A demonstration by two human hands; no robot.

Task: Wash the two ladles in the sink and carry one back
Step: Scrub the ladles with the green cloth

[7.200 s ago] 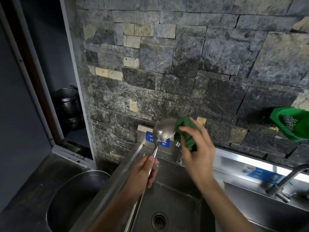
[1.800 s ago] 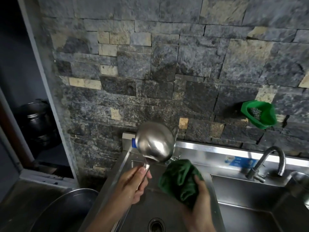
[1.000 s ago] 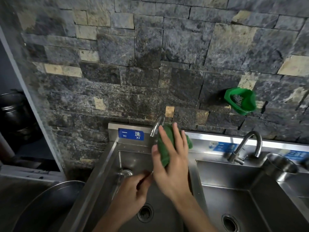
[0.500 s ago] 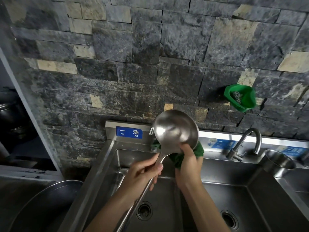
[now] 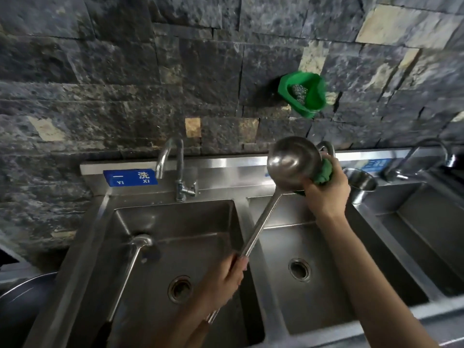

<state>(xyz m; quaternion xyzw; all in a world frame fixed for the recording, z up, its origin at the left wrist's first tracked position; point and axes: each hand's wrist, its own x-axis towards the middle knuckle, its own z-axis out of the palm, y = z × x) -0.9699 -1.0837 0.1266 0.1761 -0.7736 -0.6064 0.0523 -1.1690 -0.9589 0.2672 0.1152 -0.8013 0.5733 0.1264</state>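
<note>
My left hand (image 5: 222, 285) grips the long handle of a steel ladle (image 5: 292, 164), whose bowl is raised over the middle sink basin (image 5: 326, 285). My right hand (image 5: 326, 194) presses a green cloth (image 5: 325, 172) against the right side of that bowl. A second ladle (image 5: 136, 247) lies in the left sink basin (image 5: 140, 310), bowl down at the back, its handle running toward the front left corner.
A faucet (image 5: 175, 169) stands behind the left basin beside a blue label (image 5: 130, 177). A green holder (image 5: 305, 94) with steel wool hangs on the stone wall. A steel cup (image 5: 360, 184) sits right of my hand, another faucet (image 5: 426, 156) beyond. A large metal bowl (image 5: 17, 295) is lower left.
The ladle bowl and my right hand with the cloth have shifted right, from over the left basin to over the middle basin. The view has turned right too.
</note>
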